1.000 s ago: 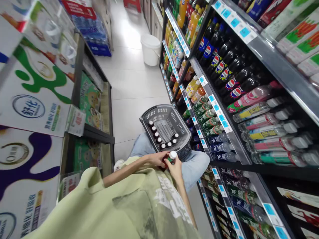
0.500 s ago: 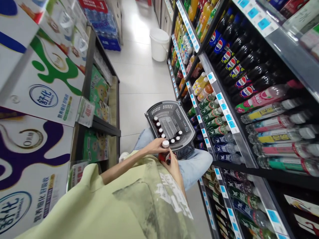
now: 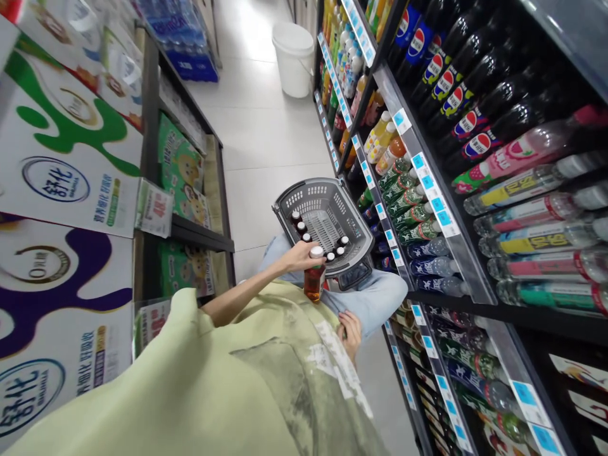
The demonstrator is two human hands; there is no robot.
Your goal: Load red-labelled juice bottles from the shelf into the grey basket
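My left hand [image 3: 301, 256] is closed around the upper part of a bottle of reddish-brown drink [image 3: 313, 283] with a white cap. The bottle stands upright in front of my shirt, just outside the near rim of a grey shopping basket [image 3: 360, 256]. Inside the basket, several dark bottles with white caps [image 3: 301, 226] line the left and near sides. My right hand [image 3: 350, 330] rests on my jeans by the thigh, fingers loosely bent and slightly apart, holding nothing.
Drink shelves [image 3: 427, 183] with rows of bottles run along my right. Stacked milk cartons [image 3: 71, 171] and a low shelf [image 3: 199, 234] stand on my left. Farther up the aisle are a white bucket [image 3: 293, 60] and blue packs of bottled water [image 3: 183, 38].
My right hand has let go of the bottle and moved down onto my leg. My left hand keeps hold of the bottle, whose body now shows. The view has shifted slightly.
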